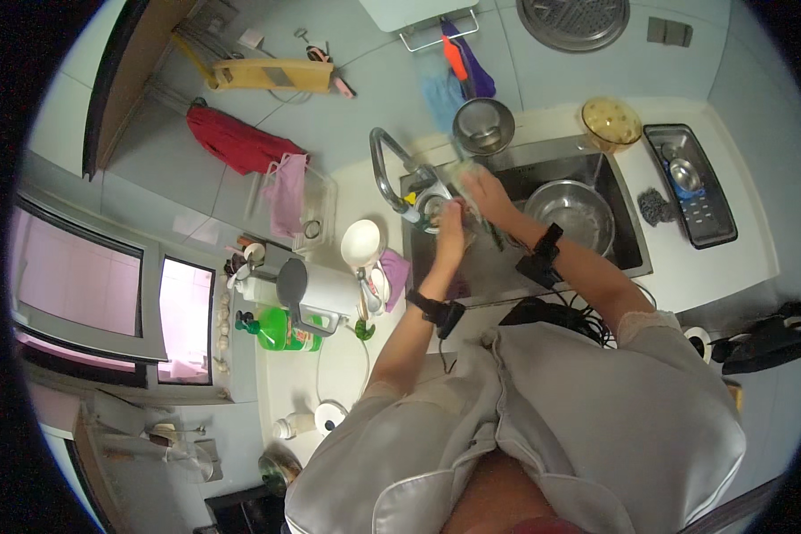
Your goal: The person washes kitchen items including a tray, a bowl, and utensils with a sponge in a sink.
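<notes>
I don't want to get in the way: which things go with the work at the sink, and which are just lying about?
Seem part of the work:
left hand and right hand; what they hold is too blurred to name
sink
tap
perhaps the metal bowl in the sink

Seem just lying about:
green bottle
white kettle
black tray
yellow bowl

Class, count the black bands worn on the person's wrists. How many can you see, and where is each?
2. The left band is around the left wrist; the right band is around the right wrist.
</notes>
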A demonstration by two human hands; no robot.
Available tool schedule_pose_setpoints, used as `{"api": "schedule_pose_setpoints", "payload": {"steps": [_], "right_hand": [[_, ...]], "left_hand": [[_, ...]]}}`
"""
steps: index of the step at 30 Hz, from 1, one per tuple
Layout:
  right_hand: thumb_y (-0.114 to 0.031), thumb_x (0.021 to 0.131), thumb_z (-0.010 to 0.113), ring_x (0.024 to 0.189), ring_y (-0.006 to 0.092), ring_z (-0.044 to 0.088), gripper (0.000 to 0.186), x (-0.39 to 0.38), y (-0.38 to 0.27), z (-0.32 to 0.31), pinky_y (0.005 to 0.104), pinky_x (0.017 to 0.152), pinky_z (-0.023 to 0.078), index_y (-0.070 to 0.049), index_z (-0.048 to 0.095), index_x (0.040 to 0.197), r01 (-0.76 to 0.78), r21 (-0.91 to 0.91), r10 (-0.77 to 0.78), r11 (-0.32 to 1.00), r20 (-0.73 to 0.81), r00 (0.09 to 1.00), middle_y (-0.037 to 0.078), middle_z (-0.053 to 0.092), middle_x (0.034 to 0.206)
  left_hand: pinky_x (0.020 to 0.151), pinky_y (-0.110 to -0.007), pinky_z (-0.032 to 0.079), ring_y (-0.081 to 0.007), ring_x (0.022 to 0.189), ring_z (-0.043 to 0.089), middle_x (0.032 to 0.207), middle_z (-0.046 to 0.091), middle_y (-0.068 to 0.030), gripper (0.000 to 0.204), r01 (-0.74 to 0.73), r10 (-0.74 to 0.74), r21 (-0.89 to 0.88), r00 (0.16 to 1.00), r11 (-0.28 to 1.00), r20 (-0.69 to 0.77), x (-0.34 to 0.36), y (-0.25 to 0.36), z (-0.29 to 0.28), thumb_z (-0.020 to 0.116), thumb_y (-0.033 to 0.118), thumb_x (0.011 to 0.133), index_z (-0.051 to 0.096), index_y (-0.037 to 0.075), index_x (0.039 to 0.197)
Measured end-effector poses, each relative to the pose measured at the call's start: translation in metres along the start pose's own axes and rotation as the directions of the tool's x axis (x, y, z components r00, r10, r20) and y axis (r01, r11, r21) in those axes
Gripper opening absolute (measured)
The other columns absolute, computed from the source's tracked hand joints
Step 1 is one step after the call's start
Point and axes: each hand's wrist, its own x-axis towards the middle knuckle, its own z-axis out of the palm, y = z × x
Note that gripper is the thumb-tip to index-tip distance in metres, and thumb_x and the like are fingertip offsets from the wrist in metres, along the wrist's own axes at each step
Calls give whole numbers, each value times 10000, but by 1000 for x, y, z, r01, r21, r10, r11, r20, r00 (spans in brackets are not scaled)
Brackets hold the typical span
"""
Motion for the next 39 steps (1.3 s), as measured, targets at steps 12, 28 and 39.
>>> {"api": "schedule_pose_setpoints", "payload": {"steps": [12, 28, 39], "right_hand": [[-281, 826, 469, 761, 352, 552, 374, -11, -57, -1, 390, 620, 419, 9, 397, 1050, 481, -7, -441, 877, 391, 808, 208, 557, 815], [-342, 802, 492, 639, 359, 537, 381, -8, -42, -33, 419, 537, 399, -13, 428, 982, 374, -436, 21, 818, 674, 739, 209, 530, 677], [-287, 845, 442, 626, 178, 492, 304, -21, -45, -41, 311, 566, 408, 0, 454, 943, 25, -166, 108, 986, 739, 665, 101, 513, 702]], "left_hand": [[778, -353, 407, -191, 825, 529, 796, 561, -76, 252, -299, 271, -93, 934, 950, -234, 26, 100, -27, 334, 239, 892, 428, 33, 783], [494, -235, 276, -95, 532, 291, 590, 310, 19, 264, -452, 16, -668, 834, 591, -551, 22, 117, -72, 420, 315, 863, 347, 107, 716], [472, -223, 265, -88, 477, 262, 550, 306, 28, 266, -336, -14, -892, 934, 304, -357, 29, 88, -74, 382, 330, 869, 397, 112, 719]]}}
